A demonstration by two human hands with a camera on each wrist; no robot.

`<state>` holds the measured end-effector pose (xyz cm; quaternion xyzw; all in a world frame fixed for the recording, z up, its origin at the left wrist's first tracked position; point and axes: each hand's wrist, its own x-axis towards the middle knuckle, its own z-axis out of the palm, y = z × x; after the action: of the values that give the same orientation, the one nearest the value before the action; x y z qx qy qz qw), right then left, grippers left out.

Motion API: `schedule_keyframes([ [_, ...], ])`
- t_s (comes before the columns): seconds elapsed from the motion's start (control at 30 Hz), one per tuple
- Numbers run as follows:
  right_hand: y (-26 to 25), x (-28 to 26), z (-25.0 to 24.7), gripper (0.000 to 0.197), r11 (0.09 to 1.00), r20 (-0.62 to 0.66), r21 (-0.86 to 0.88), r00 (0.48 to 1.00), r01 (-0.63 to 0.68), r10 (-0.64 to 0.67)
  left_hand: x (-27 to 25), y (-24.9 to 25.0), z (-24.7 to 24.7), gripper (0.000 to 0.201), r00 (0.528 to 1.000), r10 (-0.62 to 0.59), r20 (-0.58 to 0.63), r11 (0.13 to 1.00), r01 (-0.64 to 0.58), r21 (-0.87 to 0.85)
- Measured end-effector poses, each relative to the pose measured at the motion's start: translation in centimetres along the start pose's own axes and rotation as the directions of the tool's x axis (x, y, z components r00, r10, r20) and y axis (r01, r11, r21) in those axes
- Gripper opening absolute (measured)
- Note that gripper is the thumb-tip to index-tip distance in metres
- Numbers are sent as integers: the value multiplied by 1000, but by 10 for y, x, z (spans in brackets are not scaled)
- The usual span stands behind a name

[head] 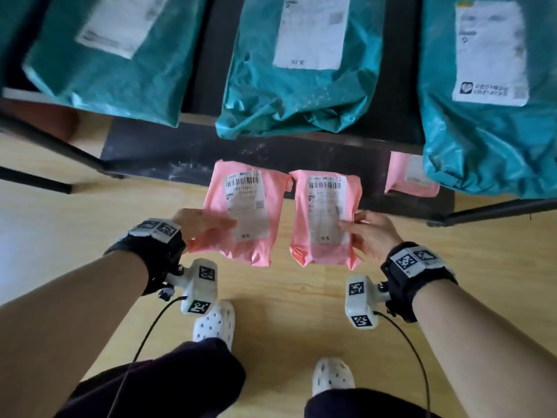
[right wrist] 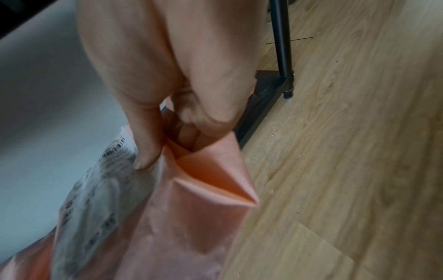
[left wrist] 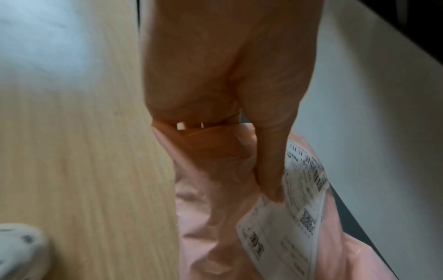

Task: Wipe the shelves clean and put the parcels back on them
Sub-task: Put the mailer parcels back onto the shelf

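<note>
Pinching one soft pink plastic mailer [head: 241, 212] in my left hand [head: 199, 224] and another pink plastic mailer [head: 327, 218] in my right hand [head: 370, 233], I should slide both flat onto the dark lower shelf [head: 193, 155], labels up.

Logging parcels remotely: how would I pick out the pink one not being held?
Start at the big teal parcel on the upper shelf's right end. Below its front edge, a pink parcel lies on the lower shelf, half hidden, no hand on it.

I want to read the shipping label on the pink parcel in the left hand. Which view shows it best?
The head view: the label faces the camera, barcode sharp. The left wrist view shows it slanted and blurred; the right wrist view misses it.
</note>
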<state>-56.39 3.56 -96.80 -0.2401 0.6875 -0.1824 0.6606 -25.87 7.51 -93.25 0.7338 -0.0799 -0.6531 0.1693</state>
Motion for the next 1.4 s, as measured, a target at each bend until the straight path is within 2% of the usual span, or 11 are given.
schedule_keyframes([
  [0.07,2,-28,6,17,1000,33,-29,999,-4,5,-32,-18,-13,17,999,-11,-50,999,8,-51],
  [0.17,0,-75,18,14,998,98,-55,995,19,-14,-79,-48,-38,53,993,-45,-107,997,38,-66],
  [0.2,-2,-92,22,11,997,124,-65,992,34,-25,-98,-57,-45,56,992,-56,-116,995,47,-86],
  [0.4,-41,-194,63,14,984,237,-152,970,88,-50,-221,-95,-90,41,981,-72,-182,960,19,-278],
  [0.57,-82,-297,119,37,988,336,-143,942,65,-13,-323,-122,-149,83,974,-67,-217,928,-19,-373],
  [0.7,-113,-376,181,32,983,403,-154,915,99,-29,-396,-135,-209,104,964,-13,-266,885,-112,-451],
  [0.9,-158,-469,285,31,966,495,-217,869,140,-15,-511,-132,-307,83,934,13,-357,852,-197,-486],
  [1.1,-196,-524,389,80,970,564,-163,824,178,-57,-564,-137,-408,88,891,-2,-454,810,-265,-523],
  [1.13,-202,-530,407,77,971,576,-154,815,181,-60,-567,-136,-423,88,881,-3,-473,803,-280,-526],
  [1.23,-221,-540,459,42,967,593,-158,803,199,-68,-574,-127,-467,85,863,-6,-505,773,-316,-550],
  [1.4,-258,-537,549,31,941,628,-197,772,275,-95,-569,-92,-544,63,826,13,-564,745,-384,-546],
])
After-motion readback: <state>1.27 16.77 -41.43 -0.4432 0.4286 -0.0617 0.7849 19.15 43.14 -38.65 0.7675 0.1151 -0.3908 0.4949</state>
